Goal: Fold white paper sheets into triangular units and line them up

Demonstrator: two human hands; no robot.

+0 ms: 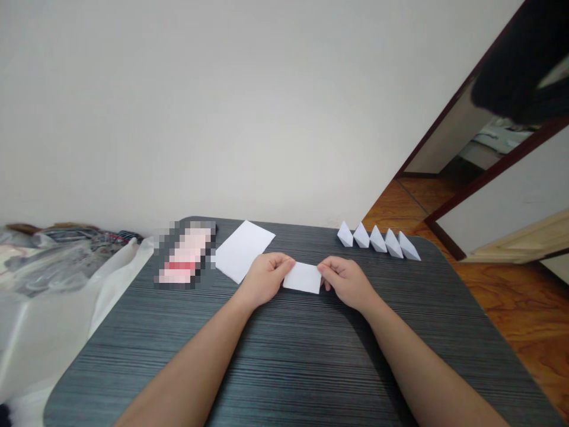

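Observation:
A small white rectangle of paper (302,278) is stretched between my two hands, just above the dark table. My left hand (267,276) pinches its left edge between thumb and fingers. At the opposite edge, my right hand (347,280) grips the upper right corner the same way. Whether the paper is folded in layers I cannot tell. Behind my left hand lies a larger white sheet of paper (243,250), flat and turned at an angle. Several folded white paper shapes (377,239) with pointed tops stand in a row beyond my right hand.
The dark wood-grain table (306,367) has rounded corners and meets a pale wall (249,107) at the back. A blurred-out pink and red item (186,258) lies at its left. Plastic-wrapped things (66,261) are heaped left of the table; wooden floor (520,302) shows at right.

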